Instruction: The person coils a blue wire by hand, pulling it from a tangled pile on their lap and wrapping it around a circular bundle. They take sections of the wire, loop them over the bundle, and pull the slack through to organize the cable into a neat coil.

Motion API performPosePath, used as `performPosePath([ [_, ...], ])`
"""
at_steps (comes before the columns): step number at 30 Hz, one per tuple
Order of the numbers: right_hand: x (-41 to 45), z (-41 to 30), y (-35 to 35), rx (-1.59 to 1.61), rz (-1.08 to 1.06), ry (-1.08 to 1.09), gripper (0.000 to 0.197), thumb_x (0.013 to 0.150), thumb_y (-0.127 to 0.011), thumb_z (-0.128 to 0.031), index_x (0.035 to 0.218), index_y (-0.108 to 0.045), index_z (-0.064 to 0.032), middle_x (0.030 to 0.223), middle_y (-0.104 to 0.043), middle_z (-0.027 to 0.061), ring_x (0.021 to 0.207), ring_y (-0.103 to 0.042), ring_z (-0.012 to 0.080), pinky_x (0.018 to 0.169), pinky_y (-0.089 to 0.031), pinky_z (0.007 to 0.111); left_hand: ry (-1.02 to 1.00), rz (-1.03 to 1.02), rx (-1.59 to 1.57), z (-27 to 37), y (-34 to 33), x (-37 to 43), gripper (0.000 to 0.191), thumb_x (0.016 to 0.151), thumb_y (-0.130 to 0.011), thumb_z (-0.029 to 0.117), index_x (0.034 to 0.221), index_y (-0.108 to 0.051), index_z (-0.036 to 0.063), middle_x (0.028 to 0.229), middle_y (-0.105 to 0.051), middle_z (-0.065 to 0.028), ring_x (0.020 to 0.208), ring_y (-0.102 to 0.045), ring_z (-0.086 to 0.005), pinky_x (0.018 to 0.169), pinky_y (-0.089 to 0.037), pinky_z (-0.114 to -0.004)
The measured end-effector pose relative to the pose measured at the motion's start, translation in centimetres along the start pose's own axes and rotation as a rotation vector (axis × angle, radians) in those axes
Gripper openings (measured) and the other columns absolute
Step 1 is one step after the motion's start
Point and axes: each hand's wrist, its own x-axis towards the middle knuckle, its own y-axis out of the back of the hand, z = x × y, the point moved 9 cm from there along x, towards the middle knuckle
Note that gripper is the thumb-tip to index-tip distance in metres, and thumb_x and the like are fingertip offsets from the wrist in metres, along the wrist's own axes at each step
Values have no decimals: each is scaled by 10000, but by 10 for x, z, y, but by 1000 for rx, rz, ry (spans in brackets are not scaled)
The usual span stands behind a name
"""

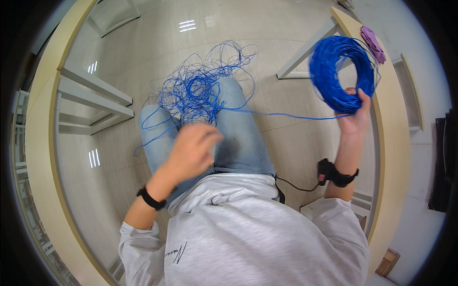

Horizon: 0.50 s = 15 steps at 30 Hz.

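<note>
My right hand [354,114] holds a thick coil of blue wire [323,77] by its lower edge, with fingers through its centre hole, raised at the right near a table edge. One strand runs from the coil leftwards to a loose tangle of blue wire [196,87] lying about my knees, partly over them. My left hand [195,150], blurred, is above my lap just below that tangle. Its fingers are bent, and whether they hold a strand cannot be told. Another loose strand crosses the left knee and ends beside it.
Light wooden tables with pale metal legs stand at the left [43,143] and right [390,143]. A purple cloth [373,44] lies on the right table, near the coil. A black cable [298,187] links the device strapped to my right wrist [336,174] to my waist.
</note>
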Motion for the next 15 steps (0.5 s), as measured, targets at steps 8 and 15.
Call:
performPosePath([
  [8, -29, 75, -48, 180, -119, -26, 104, 773, -546, -126, 802, -495, -40, 716, -531, 77, 734, -536, 226, 793, -444, 390, 501, 26, -2053, 21, -79, 48, 484, 920, -394, 365, 1278, -370, 40, 1243, -459, -178, 1174, -425, -286, 982, -340, -416],
  [15, -53, 79, -43, -89, -165, 178, 150, 774, -529, -141, 883, -486, -46, 724, -493, 59, 719, -495, 190, 812, -411, 381, 626, 559, -1968, -31, -46, 32, 269, 954, -339, 266, 1048, -470, 50, 665, -432, -26, 707, -511, -173, 776, -471, -379],
])
